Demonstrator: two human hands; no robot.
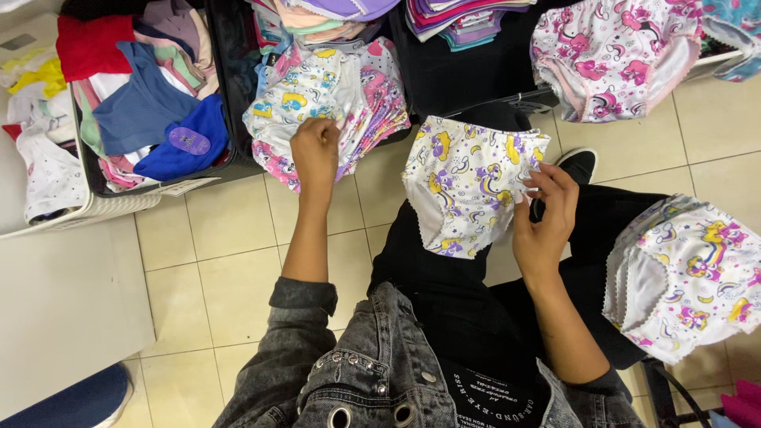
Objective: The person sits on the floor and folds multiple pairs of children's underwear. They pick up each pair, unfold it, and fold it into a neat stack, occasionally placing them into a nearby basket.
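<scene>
Lying across the knee, briefs (464,184) seemingly pinched by right hand (545,218).

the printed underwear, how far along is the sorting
Looks done: a fanned stack of printed briefs rests at the bin edge, with folded piles behind. In hand: the left hand rests on that stack, while the right hand pinches a purple and yellow printed brief on the lap. Left: one brief lies on the right knee, another is spread above, and the basket of mixed clothes looks unsorted.
</scene>
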